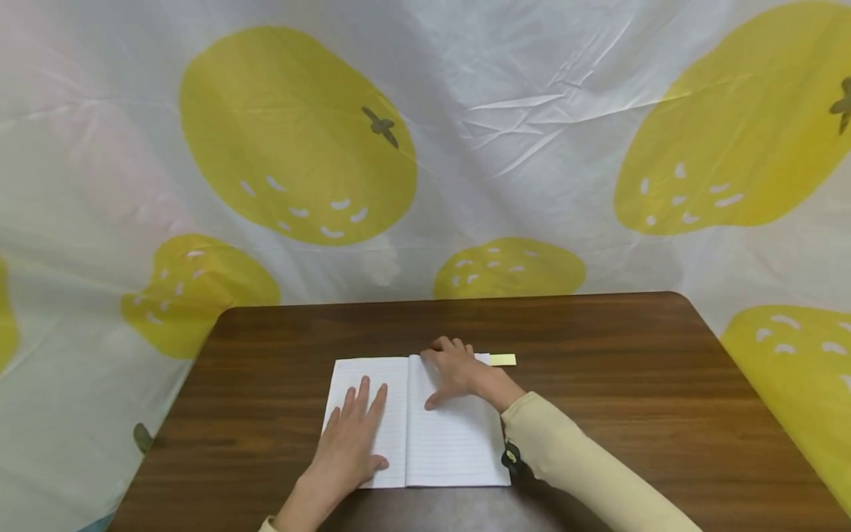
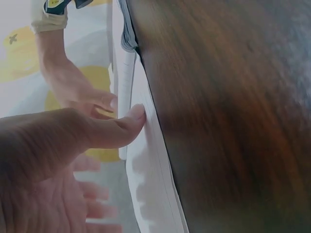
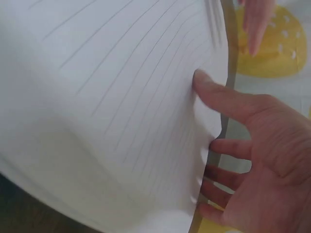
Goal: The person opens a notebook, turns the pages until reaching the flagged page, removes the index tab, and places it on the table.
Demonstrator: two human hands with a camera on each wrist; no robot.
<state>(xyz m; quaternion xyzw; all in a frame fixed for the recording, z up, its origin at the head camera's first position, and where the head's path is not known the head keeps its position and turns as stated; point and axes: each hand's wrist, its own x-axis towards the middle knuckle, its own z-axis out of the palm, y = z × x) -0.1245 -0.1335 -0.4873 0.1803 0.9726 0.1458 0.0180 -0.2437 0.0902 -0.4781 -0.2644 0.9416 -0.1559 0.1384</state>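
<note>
Because the open, white, lined-paper notebook (image 1: 459,447) lies between the left and right edges of the brown wood-grain worktop (image 1: 631,369), we advise that the straight-fingered left hand (image 1: 349,442) press evenly and the right hand (image 1: 456,371), whose pinch we cannot confirm, avoid creasing it.

From the wearer's head, we look forward and down across the worktop (image 1: 631,384), the notebook (image 1: 459,447) well below us and the cloth (image 1: 505,177) rising behind. At the left wrist, we face past the thumb of the left hand (image 1: 344,445), close in, the scene turned sideways and the right hand (image 1: 456,372) beyond at upper left. At the right wrist, we look from near the notebook, its ruled page filling much of our view. All three views share the notebook, the cloth and parts of both hands.
</note>
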